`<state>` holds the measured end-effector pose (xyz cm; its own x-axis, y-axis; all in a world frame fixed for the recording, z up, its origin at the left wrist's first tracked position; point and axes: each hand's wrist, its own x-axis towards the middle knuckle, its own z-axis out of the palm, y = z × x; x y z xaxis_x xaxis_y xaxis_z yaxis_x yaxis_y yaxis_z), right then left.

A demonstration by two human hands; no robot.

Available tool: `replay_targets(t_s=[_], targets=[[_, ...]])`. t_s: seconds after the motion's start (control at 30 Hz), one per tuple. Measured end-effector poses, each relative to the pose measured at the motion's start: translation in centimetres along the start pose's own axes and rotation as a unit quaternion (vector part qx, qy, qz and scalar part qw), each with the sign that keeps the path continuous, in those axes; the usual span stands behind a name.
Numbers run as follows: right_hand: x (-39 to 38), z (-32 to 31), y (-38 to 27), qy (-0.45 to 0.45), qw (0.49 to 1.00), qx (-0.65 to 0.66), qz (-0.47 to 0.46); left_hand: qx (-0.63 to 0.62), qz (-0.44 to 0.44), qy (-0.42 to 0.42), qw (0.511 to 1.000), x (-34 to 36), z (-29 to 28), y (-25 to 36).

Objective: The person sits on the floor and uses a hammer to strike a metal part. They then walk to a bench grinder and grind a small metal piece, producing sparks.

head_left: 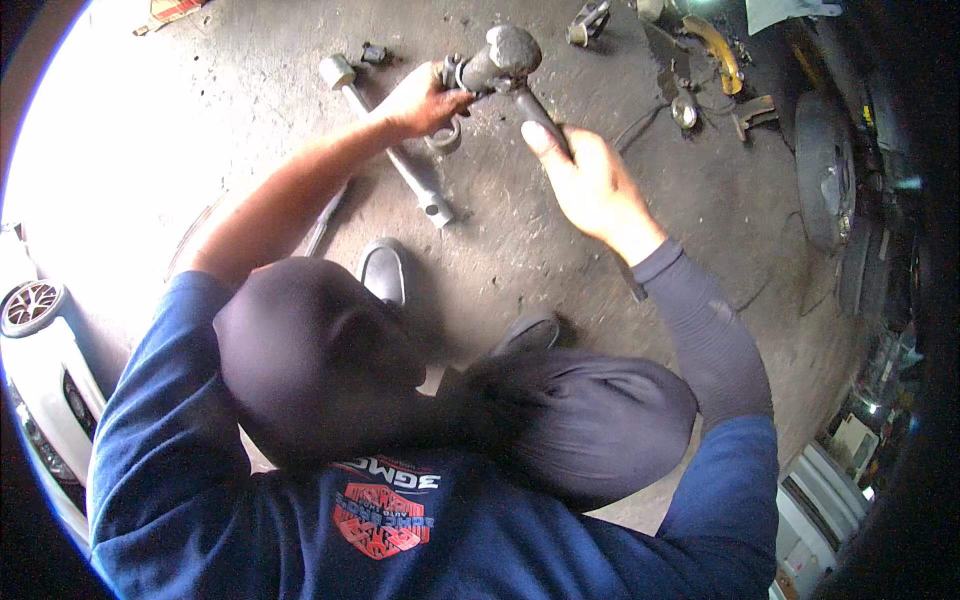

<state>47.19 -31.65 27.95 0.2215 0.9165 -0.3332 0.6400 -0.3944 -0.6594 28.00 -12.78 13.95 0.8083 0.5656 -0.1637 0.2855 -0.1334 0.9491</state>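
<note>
1. One long steel bar [412, 180] lies on the floor [700, 220], upper left of centre.
2. Hammer [512, 55], top centre: the right hand [600, 190] wraps its handle; a firm wrist should keep the head square.
3. Small dark metal part [449, 72], left of the hammer: the left hand [425, 103] curls round it; fingers are best kept back. Contact between the two is unclear.

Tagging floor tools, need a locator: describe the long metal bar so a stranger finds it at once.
Start from the concrete floor and go to the outstretched left hand. The long metal bar lies slantwise on the floor, partly covered by that wrist. Unlike the short dark fitting near its upper-left end, it is long and straight, with a thick cylindrical head there.
</note>
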Motion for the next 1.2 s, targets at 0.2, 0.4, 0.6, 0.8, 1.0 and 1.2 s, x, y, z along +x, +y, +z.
replay_targets(t_s=[0.2, 0.4, 0.6, 0.8, 1.0, 1.2], targets=[[-1.8, -6.9, -3.1, 0.030, 0.982, 0.188, -0.007, 0.079, 0.008, 0.028, 0.996, 0.5, 1.3, 0.9], [-3.3, -20.7, -8.1, 0.121, 0.893, 0.245, -0.358, 0.099, 0.017, 0.015, 0.995, 0.1, 1.3, 0.8], [0.8, -5.7, -2.0, 0.023, 0.979, 0.128, -0.157, 0.103, -0.003, 0.037, 0.994, 0.6, 2.2, -0.4], [0.0, -0.2, 2.9, 0.040, 0.994, 0.025, 0.095, 0.039, -0.054, -0.024, 0.998, -0.1, 1.6, -2.9], [0.5, -4.8, 0.8, 0.033, 0.985, 0.164, 0.036, -0.119, 0.041, 0.145, 0.981, 0.6, -0.8, -1.2], [0.2, -3.0, 0.3, -0.012, 0.979, 0.202, 0.017, -0.046, -0.019, 0.060, 0.997, 0.2, 0.1, 0.0]])
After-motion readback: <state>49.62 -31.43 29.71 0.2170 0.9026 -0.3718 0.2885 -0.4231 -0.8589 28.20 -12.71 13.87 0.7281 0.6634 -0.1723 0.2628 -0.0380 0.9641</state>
